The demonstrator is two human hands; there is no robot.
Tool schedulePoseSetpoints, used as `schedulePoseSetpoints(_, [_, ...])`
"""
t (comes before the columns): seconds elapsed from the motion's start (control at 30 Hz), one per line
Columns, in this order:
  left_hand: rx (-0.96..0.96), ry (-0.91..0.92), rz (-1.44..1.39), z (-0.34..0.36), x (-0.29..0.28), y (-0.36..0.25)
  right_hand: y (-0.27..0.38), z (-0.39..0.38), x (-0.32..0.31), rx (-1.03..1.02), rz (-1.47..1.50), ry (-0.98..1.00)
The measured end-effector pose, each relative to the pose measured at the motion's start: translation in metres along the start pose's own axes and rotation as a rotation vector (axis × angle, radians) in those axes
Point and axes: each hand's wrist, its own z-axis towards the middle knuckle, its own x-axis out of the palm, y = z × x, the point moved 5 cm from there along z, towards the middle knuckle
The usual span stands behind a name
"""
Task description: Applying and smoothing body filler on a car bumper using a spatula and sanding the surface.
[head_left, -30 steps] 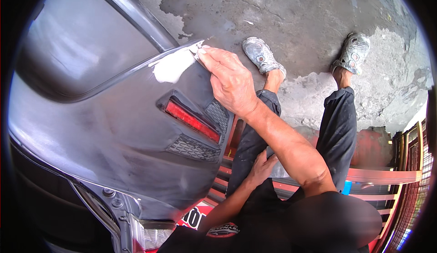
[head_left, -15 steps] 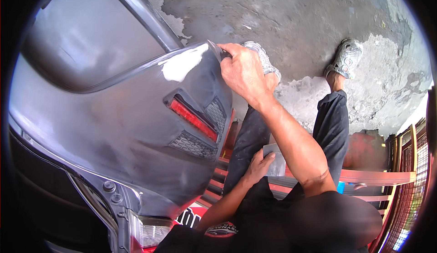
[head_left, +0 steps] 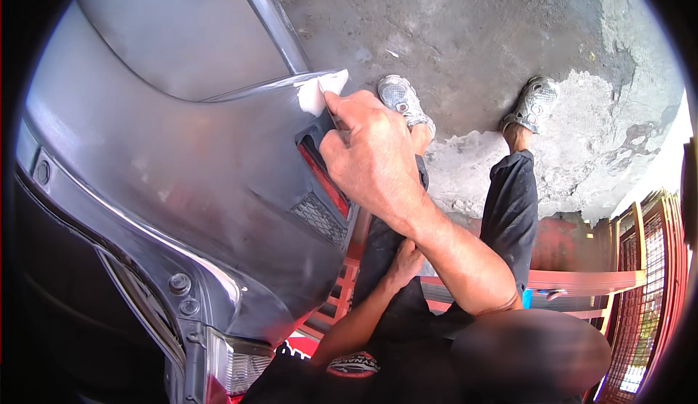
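Your right hand presses white filler patch on grey car bumper corner, fingers flat, nothing grasped. Patch long axis runs along bumper edge, beyond fingertips. Left hand rests loosely on thigh.

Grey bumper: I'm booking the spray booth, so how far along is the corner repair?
Done: a white patch, likely filler, covers the grey bumper at its upper corner. In hand: the right hand presses at the patch's edge; the left hand rests on the thigh. Left: the patch is bare white, unpainted.
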Motion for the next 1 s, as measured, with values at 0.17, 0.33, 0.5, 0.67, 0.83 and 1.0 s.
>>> schedulePoseSetpoints(0.17, [0.104, -0.022, -0.084, 0.0, -0.02, -0.041, 0.037, -0.013, 0.003, -0.093, 0.077, -0.027])
schedulePoseSetpoints(0.33, [0.18, -0.167, -0.064, 0.011, -0.025, -0.065, 0.034, -0.026, -0.023, -0.248, 0.108, 0.001])
schedulePoseSetpoints(0.5, [-0.021, -0.185, -0.762, 0.017, -0.033, -0.088, -0.005, -0.068, -0.08, -0.45, 0.021, -0.057])
schedulePoseSetpoints(0.67, [-0.059, -0.101, -1.13, 0.024, -0.027, -0.163, -0.034, -0.149, -0.111, -0.59, -0.173, 0.343])
schedulePoseSetpoints(0.83, [0.031, -0.089, -1.042, 0.016, -0.039, -0.187, -0.089, -0.142, -0.132, -0.558, -0.513, 0.353])
schedulePoseSetpoints(1.0, [0.04, -0.246, -0.807, 0.008, -0.037, -0.151, -0.143, -0.063, -0.104, -0.192, -0.28, 0.124])
